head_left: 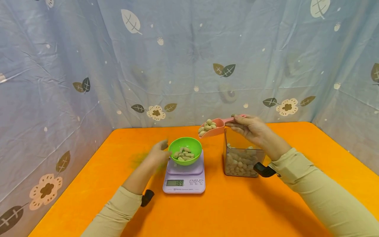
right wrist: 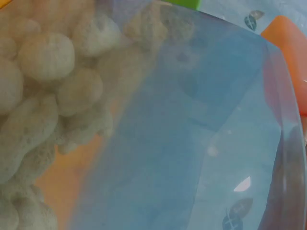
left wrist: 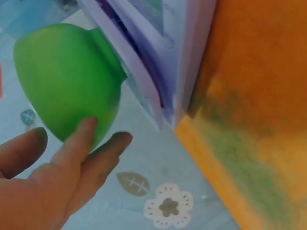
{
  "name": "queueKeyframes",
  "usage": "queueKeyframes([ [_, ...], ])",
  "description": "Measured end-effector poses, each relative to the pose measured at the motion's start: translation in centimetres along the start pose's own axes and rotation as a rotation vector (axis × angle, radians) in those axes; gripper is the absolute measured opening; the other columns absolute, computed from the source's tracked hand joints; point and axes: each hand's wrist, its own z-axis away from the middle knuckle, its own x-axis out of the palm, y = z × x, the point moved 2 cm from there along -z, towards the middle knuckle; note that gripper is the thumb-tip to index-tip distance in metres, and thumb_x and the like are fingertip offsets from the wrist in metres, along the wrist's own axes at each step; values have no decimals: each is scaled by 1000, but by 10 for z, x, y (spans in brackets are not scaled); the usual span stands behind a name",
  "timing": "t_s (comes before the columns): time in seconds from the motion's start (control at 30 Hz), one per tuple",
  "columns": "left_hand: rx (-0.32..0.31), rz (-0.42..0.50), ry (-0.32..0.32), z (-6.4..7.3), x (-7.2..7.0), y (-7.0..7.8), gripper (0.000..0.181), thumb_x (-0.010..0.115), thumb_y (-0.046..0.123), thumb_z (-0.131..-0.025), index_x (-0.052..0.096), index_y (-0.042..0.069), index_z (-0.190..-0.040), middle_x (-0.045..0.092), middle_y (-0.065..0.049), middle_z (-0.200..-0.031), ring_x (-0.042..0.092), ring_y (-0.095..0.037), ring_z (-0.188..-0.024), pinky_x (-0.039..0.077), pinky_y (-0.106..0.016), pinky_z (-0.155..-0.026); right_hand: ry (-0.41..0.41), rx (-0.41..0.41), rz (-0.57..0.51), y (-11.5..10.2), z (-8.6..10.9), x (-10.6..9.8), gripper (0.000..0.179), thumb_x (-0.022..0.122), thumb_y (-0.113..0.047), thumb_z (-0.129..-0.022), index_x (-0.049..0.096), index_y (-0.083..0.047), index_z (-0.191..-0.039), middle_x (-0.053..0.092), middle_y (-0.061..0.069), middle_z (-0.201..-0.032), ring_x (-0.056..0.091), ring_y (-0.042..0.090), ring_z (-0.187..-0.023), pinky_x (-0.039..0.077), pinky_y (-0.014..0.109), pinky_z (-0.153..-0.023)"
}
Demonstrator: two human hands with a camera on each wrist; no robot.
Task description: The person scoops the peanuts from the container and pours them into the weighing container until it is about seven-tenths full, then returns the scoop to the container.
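My right hand [head_left: 251,128] grips the handle of a pink scoop [head_left: 218,123], raised over the left rim of a clear box [head_left: 242,161]. Several peanuts in their shells [head_left: 208,125] lie in the scoop. A green bowl [head_left: 193,142] with more peanuts sits on a lilac kitchen scale [head_left: 184,188], whose display reads about 189. At the bowl's left side is my left hand [head_left: 157,154], its fingers spread and relaxed. In the left wrist view the fingertips overlap the green bowl [left wrist: 67,72]; whether they touch it I cannot tell.
Peanuts [right wrist: 48,57] partly fill the clear box, seen close through its wall in the right wrist view. The orange tabletop [head_left: 225,210] runs back to a blue patterned curtain [head_left: 189,65], which also hangs along both sides.
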Motion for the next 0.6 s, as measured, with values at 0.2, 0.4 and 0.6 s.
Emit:
queueKeyframes([
  [0.2, -32, 119, -73, -1, 4, -5, 57, 37, -15, -95, 10, -21, -145, 19, -41, -148, 36, -51, -130, 41, -53, -103, 44, -11, 132, 8, -3, 6, 24, 46, 0, -101, 66, 2, -88, 71, 17, -84, 72, 22, -79, 59, 25, -72],
  [0.4, -47, 158, -89, -2, 6, -5, 56, 35, -16, -96, 8, -21, -145, 17, -41, -149, 34, -52, -131, 38, -53, -105, 66, -28, 320, 16, -7, 14, 15, 46, -1, -101, 58, 4, -96, 71, 12, -82, 72, 19, -79, 58, 22, -72],
  [0.6, -43, 160, -84, -1, 5, -6, 56, 36, -16, -96, 9, -21, -145, 18, -41, -148, 35, -52, -131, 39, -53, -105, 101, -34, 556, 22, -14, 27, 16, 50, -6, -101, 49, 9, -108, 71, 4, -84, 70, 11, -81, 57, 20, -73],
])
